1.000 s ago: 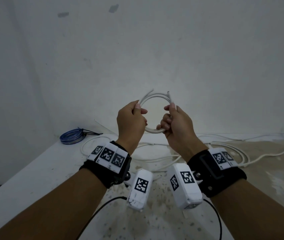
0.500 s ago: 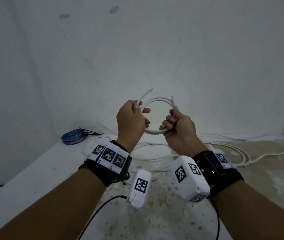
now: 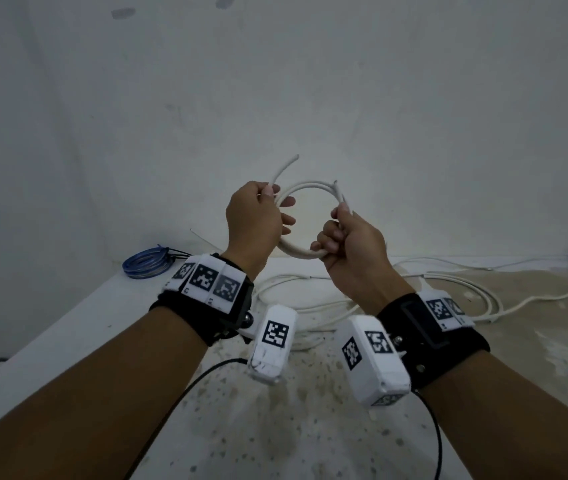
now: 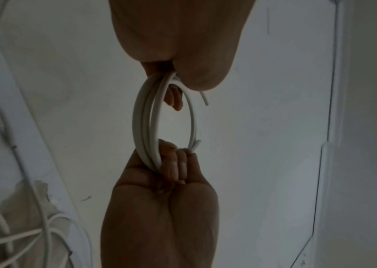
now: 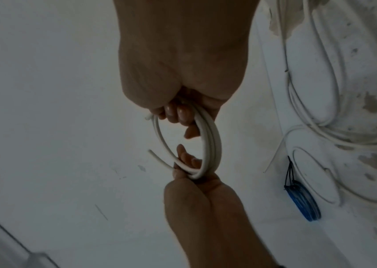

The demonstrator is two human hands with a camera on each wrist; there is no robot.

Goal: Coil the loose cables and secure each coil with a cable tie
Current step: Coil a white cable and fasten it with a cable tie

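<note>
A small coil of white cable (image 3: 305,186) hangs in the air in front of the wall, held between both hands. My left hand (image 3: 258,216) grips its left side, thumb on top, and one free cable end (image 3: 286,166) sticks up past it. My right hand (image 3: 343,237) grips the right and lower side, with the other cut end (image 3: 338,188) poking up above its thumb. The left wrist view shows the coil (image 4: 144,119) edge on, several turns pinched by fingers (image 4: 178,163) of the right hand. From the right wrist the same coil (image 5: 208,143) shows.
A blue cable coil (image 3: 145,263) bound with black ties lies at the back left of the white table (image 3: 68,327). Loose white cables (image 3: 483,289) sprawl across the table's back and right. A black lead (image 3: 185,389) runs from the wrist cameras.
The hands have moved slightly apart and the coil has opened wider. The left free end now stands out higher from the loop.
</note>
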